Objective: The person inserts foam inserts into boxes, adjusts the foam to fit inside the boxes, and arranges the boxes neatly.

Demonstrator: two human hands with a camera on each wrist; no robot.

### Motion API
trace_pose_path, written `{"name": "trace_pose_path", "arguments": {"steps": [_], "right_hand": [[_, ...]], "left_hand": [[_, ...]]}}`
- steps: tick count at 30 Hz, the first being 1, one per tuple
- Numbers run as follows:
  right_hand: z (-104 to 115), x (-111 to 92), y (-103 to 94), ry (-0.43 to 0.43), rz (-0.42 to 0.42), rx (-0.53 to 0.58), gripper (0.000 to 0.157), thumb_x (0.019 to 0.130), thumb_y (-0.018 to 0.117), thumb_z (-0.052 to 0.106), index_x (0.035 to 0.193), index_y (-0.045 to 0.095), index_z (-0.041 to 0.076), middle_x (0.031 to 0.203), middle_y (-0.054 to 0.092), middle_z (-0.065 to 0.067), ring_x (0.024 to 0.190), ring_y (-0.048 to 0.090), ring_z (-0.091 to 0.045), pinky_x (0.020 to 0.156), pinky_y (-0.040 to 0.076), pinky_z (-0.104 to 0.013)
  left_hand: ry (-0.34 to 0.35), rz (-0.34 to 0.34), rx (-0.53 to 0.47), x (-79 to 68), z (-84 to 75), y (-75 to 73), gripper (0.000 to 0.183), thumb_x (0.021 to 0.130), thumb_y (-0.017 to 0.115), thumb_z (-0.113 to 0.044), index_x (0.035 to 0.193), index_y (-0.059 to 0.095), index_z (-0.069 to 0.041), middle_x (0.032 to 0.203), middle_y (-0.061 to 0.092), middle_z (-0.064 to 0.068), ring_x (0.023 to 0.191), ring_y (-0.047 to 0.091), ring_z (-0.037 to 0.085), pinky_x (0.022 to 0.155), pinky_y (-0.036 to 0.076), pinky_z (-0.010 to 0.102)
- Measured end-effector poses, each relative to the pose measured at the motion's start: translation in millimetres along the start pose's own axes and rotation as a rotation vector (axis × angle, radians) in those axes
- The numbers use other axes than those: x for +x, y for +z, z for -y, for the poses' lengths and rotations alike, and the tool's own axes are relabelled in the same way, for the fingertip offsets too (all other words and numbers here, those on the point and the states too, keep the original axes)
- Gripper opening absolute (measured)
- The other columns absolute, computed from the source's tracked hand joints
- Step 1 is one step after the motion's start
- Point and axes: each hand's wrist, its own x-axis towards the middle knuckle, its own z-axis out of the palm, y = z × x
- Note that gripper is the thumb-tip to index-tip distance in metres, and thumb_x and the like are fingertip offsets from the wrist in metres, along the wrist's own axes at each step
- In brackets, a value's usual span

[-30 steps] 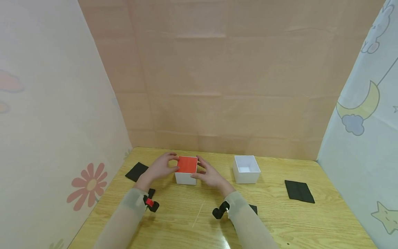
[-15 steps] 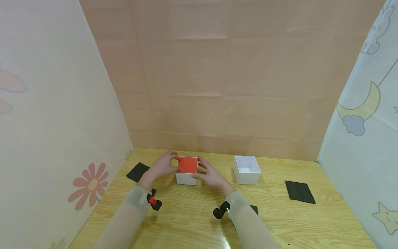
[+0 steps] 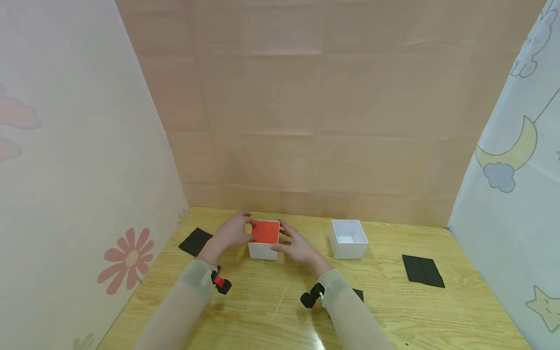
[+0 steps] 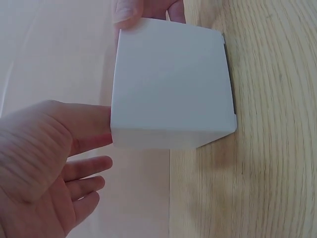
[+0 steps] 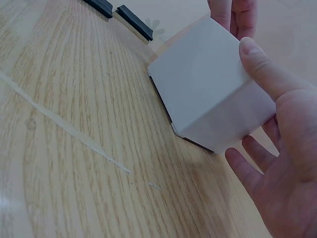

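A white box with a red square top stands on the wooden table, a little left of the middle. My left hand comes from the left, thumb and index finger touching the red top near its left edge. In the left wrist view the other fingers of the left hand hang loose beside the box. My right hand grips the box at its right side, thumb on the front face near the upper corner and fingers behind. The right wrist view shows this thumb lying against the white wall.
An open white box stands to the right. One black square lies at the far right, another black square at the left, partly behind the left wrist. A black corner shows beside the right sleeve. Printed cloth walls border the table.
The view has shifted slightly. Both hands stay at the box with the red top; the left forearm has moved slightly right and the fingers hardly move.
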Motion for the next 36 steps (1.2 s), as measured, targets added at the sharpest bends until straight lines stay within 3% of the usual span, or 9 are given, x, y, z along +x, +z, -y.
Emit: {"name": "trace_pose_path", "arguments": {"steps": [11, 20, 36], "right_hand": [[4, -3, 0.8, -0.008, 0.000, 0.004, 0.099, 0.099, 0.080, 0.038, 0.174, 0.017, 0.023, 0.173, 0.030, -0.010, 0.153, 0.040, -0.039, 0.118, 0.043, -0.053], [2, 0, 0.3, -0.014, 0.008, -0.002, 0.098, 0.099, 0.080, 0.038, 0.174, 0.018, 0.024, 0.173, 0.029, -0.007, 0.155, 0.037, -0.036, 0.117, 0.044, -0.052], [5, -2, -1.1, 0.002, 0.004, 0.023, 0.098, 0.099, 0.079, 0.039, 0.174, 0.017, 0.025, 0.173, 0.029, -0.012, 0.146, 0.048, -0.043, 0.117, 0.044, -0.055]], "left_hand": [[0.186, -0.038, 0.011, 2.0, -16.5, 1.6, 0.048, 0.090, 0.089, -0.017, 0.134, 0.074, -0.007, 0.147, 0.061, 0.012, 0.133, 0.059, 0.034, 0.111, 0.051, 0.051], [0.206, 0.008, 0.027, 5.1, -21.5, 1.9, 0.045, 0.093, 0.086, -0.015, 0.134, 0.074, -0.003, 0.135, 0.068, 0.014, 0.121, 0.064, 0.033, 0.104, 0.055, 0.048], [0.208, 0.033, 0.045, 9.7, -19.7, 6.1, 0.043, 0.095, 0.084, -0.017, 0.135, 0.074, -0.005, 0.137, 0.067, 0.013, 0.123, 0.064, 0.032, 0.107, 0.053, 0.047]]}}
